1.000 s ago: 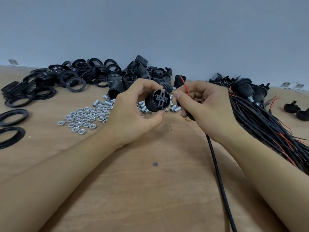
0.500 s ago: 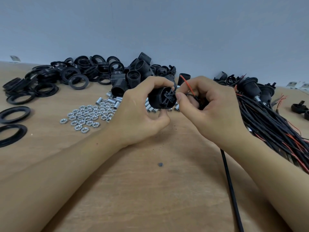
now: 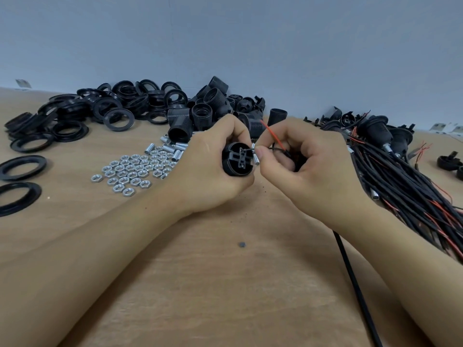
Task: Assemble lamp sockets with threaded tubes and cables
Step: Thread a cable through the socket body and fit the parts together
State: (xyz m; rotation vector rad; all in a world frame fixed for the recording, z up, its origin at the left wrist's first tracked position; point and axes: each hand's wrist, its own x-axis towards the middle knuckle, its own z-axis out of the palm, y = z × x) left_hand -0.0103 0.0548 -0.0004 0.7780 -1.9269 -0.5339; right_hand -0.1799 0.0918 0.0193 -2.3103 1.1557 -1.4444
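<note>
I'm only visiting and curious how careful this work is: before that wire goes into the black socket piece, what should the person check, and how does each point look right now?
1. Socket piece held firmly in the left hand: ok.
2. Its open face with the inner clips turned toward the wires: ok.
3. Thin black wire pinched by the right hand, pointing at the socket piece: ok.
4. Red wire out of the way, sticking up behind the fingers: ok.
5. Wire tip seated in a clip: cannot tell.
6. Black cable trailing freely over the table: ok.
</note>
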